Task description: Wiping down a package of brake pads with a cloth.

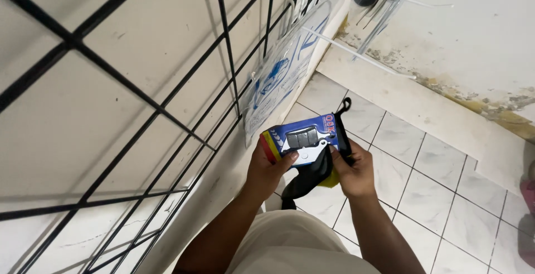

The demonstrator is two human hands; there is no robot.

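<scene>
Blister pack (304, 140) in both hands: glossy blue printed card, clear shiny plastic bubble over dull grey metal-looking pads. Black bag (312, 176) under it: thin soft plastic, slight sheen, crumpled. Wire grid rack (167, 107): black coated metal rod, smooth, semi-matt. Hanging packets (278, 76) on grid: clear glossy plastic sleeves. Floor tiles (423, 173): glazed white ceramic, marbled, shiny. Wall (473, 45): matt paint, stained, flaking low down.

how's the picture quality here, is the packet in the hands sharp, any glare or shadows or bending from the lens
Head view: the blue packet between left hand and right hand is fairly sharp; the black wire grid bows from wide-lens distortion; light is soft and even, with faint grid shadows on the wall and slight sheen on the floor tiles.
</scene>
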